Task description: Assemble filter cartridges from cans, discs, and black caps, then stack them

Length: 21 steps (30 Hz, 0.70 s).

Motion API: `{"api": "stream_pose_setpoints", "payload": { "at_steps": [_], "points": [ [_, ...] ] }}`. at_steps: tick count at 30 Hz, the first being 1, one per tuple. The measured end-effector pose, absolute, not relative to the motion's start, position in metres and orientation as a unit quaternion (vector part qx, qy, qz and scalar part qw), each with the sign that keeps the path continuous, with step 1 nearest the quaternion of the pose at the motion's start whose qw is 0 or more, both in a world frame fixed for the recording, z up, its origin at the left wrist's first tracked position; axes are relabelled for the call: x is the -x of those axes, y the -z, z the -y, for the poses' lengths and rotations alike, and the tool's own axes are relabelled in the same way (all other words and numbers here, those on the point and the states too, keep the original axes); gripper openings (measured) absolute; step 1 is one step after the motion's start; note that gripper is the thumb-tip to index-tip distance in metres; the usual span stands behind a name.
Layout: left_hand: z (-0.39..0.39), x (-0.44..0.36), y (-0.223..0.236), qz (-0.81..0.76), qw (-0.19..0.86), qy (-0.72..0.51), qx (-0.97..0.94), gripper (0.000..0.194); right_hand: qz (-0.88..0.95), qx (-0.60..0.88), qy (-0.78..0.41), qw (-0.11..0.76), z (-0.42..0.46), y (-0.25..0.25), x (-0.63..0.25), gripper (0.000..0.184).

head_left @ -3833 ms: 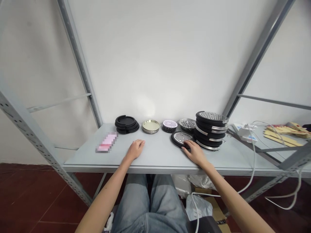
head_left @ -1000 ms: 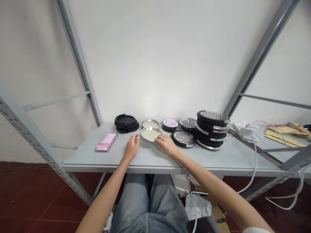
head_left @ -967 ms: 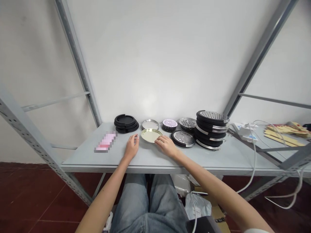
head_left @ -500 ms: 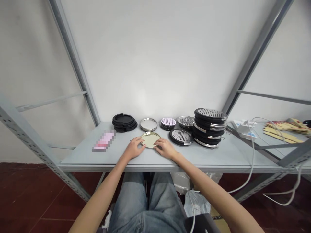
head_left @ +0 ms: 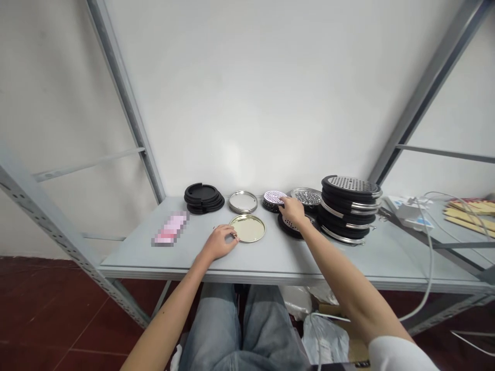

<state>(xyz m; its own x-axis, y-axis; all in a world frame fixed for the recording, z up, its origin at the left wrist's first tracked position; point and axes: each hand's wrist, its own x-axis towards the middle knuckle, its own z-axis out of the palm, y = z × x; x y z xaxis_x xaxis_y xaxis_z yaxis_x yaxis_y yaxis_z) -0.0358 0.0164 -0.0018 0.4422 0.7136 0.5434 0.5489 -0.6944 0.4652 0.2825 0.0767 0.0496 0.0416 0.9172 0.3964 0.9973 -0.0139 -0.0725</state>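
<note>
A shallow round gold-coloured metal lid lies on the grey tabletop in front of me. At its left edge is my left hand, its fingers curled together around something small and dark that I cannot make out. My right hand reaches over to a short stack of round perforated discs, its fingers closed on the right edge of the purple perforated disc on top. Under my right wrist lies a black-rimmed perforated plate, partly hidden. Behind the gold lid rest several stacked silver ring-like lids.
Black round holders are stacked at the back left, near a blurred pink item. To the right stand a metal grater disc and a tall stack of black-rimmed perforated plates. A white cable hangs over the table edge.
My right hand has left the gold lid and moved right and away from me to the purple disc stack. The left hand stays by the lid, its fingers now curled in.
</note>
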Motion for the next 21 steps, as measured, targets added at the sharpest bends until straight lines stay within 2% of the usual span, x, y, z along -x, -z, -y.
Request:
{"api": "stream_pose_setpoints", "payload": {
  "at_steps": [7, 21],
  "points": [
    [-0.016, 0.036, 0.0, -0.384, 0.108, -0.361, -0.843, 0.011, 0.659, 0.72, 0.147, 0.161, -0.086, -0.04, -0.281, 0.026],
    [-0.015, 0.035, -0.001, -0.396, 0.114, -0.357, -0.838, 0.011, 0.675, 0.658, 0.255, 0.215, -0.085, -0.025, -0.286, 0.03]
  ]
}}
